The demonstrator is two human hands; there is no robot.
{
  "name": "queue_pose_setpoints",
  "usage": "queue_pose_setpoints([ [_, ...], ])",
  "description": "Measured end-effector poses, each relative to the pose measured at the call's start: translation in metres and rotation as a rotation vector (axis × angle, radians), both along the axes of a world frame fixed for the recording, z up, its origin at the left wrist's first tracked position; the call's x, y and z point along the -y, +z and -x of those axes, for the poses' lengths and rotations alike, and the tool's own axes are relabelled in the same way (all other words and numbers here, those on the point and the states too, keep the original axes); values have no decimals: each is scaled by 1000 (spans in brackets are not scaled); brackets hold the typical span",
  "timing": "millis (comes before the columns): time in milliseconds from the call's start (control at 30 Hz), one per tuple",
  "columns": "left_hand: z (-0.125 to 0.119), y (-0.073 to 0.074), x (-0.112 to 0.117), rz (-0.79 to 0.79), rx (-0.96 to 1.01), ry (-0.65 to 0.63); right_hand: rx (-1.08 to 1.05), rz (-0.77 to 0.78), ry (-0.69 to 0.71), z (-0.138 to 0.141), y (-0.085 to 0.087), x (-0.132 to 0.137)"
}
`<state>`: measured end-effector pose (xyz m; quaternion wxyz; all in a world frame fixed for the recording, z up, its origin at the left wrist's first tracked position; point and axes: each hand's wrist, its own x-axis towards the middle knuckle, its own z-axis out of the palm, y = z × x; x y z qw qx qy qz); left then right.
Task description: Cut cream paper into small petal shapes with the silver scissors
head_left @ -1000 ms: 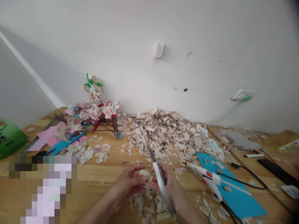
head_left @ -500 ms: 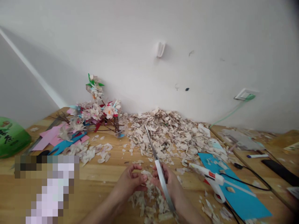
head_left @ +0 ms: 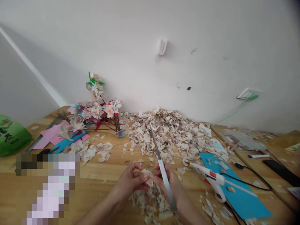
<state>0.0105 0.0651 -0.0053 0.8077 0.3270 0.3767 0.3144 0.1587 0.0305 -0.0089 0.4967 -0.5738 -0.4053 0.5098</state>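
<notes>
My left hand (head_left: 131, 182) and my right hand (head_left: 171, 185) meet low in the middle of the view, both pinching a small pale papery flake (head_left: 147, 174) between their fingertips. Long silver scissors (head_left: 161, 165) lie across my right hand with the blades shut and pointing away toward the wall. Beneath my hands lies a small heap of the same flakes (head_left: 152, 206) on the wooden table (head_left: 103, 175).
A large pile of pale flakes (head_left: 168, 131) lies against the wall. Paper flowers on twigs (head_left: 98, 109) and pink and blue sheets stand at the left. A glue gun (head_left: 211, 179) with its cord rests on blue paper (head_left: 236, 193) at the right. A green bag (head_left: 10, 137) sits far left.
The view has shifted slightly right and up. My hands stay together on the flake, and the scissors have tilted a little more upright.
</notes>
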Motion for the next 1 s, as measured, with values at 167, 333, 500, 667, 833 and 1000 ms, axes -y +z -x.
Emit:
queue_pose_setpoints([
  [167, -1, -3, 1, -26, 11, 9, 7, 38, 25, -1, 7, 2],
  [333, -1, -9, -1, -54, -25, 21, 66, 32, 20, -1, 8, 2],
  [500, -1, -10, -3, -64, -45, 55, 85, 10, 18, -1, 7, 3],
  [667, -2, -10, -3, -35, -40, 40, -3, 30, -25, 1, 12, 3],
  [833, -2, -11, 0, -6, -18, 55, -33, 63, -25, 3, 14, 1],
  [1000, -4, -11, 2, 4, 14, 99, -5, 36, -6, 3, 12, 2],
])
